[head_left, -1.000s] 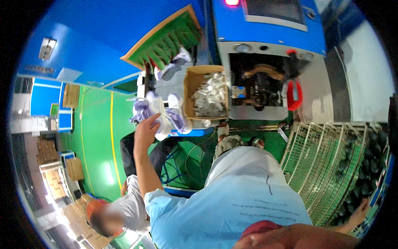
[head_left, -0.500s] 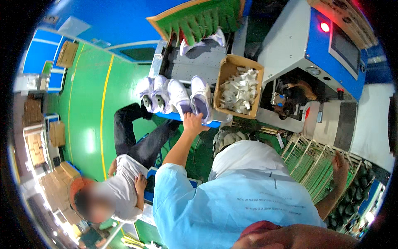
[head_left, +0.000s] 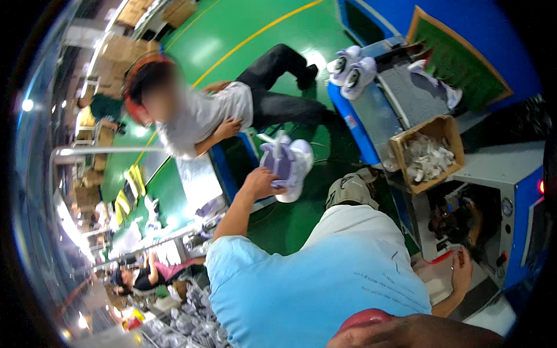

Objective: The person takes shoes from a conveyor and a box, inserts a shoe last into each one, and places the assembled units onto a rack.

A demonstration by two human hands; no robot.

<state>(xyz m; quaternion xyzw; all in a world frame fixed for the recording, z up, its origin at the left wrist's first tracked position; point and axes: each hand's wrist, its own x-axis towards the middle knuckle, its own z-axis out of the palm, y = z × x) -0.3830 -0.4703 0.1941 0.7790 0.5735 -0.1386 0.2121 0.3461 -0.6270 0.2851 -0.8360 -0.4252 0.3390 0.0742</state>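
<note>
My left hand [head_left: 264, 182] is closed on the heel ends of a pair of white and lavender sneakers [head_left: 300, 167], holding them side by side in the air. The nearer shoe's lilac inside shows. My right hand [head_left: 462, 270] is apart from them, beside the front of a blue and grey machine [head_left: 503, 177]. Its fingers look stretched out, and nothing shows in them. Another pair of white and lavender sneakers [head_left: 352, 74] stands at the end of a conveyor [head_left: 405, 87].
A cardboard box [head_left: 404, 174] of small white pieces stands beside the conveyor. More shoes [head_left: 435, 84] lie by its green fringed curtain [head_left: 464, 64]. A co-worker [head_left: 214, 110] in a grey shirt sits close on the left. Shoes and wrapped items crowd the lower left.
My view has swung left. My left hand has lifted two sneakers off the conveyor end and carried them left. My right hand has moved from beside a wire rack to the machine front.
</note>
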